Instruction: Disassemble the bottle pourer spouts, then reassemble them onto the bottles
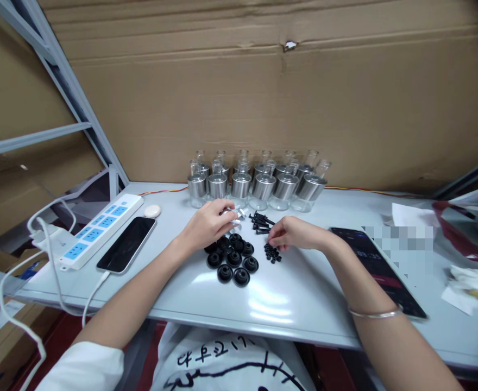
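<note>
Below right of frame centre: small black rings (272, 254), beside the drawn-together fingertips of the right hand (291, 233). Leftward: white pieces (236, 222) by the left hand (210, 222), fingers curled. Cannot tell if gripping anything with either. Mid-frame: two rows of silver-banded glass bottles (241, 186), contents indiscernible.

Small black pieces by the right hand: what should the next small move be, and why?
Probably, lift one of the small black pieces with the right hand, if it isn't holding one; I can't tell. That hand is right at their far edge, whereas the left hand is at the white pieces.
</note>
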{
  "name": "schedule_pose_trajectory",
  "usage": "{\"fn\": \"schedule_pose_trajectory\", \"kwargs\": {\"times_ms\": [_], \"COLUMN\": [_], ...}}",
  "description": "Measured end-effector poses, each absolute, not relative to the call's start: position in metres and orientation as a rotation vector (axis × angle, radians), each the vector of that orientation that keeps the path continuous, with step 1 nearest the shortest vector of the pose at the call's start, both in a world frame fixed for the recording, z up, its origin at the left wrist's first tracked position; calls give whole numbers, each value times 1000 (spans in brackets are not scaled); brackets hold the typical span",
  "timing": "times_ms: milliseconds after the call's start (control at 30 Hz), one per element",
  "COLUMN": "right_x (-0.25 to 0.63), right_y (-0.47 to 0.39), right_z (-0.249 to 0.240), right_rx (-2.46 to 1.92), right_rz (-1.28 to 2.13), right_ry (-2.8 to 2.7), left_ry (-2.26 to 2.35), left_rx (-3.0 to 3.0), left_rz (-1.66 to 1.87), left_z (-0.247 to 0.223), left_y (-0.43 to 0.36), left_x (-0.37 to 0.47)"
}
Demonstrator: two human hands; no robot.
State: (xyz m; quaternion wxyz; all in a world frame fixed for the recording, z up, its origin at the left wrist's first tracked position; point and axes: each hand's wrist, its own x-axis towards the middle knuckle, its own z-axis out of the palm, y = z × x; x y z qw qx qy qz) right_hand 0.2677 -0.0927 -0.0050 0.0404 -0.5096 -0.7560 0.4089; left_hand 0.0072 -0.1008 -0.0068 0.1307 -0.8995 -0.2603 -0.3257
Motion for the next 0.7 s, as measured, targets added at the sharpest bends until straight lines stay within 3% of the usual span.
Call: {"fn": "schedule_pose_trajectory", "kwargs": {"times_ms": [700], "right_x": [270], "right_y": [-94], "right_z": [-1], "right_rx": [-1533], "right_rz": [1114], "right_ry": [-2363], "left_ry": [-767], "left_rx": [-2613], "left_rz": [-949], "left_z": [-6], "left_y": [-102], "left_x": [7]}}
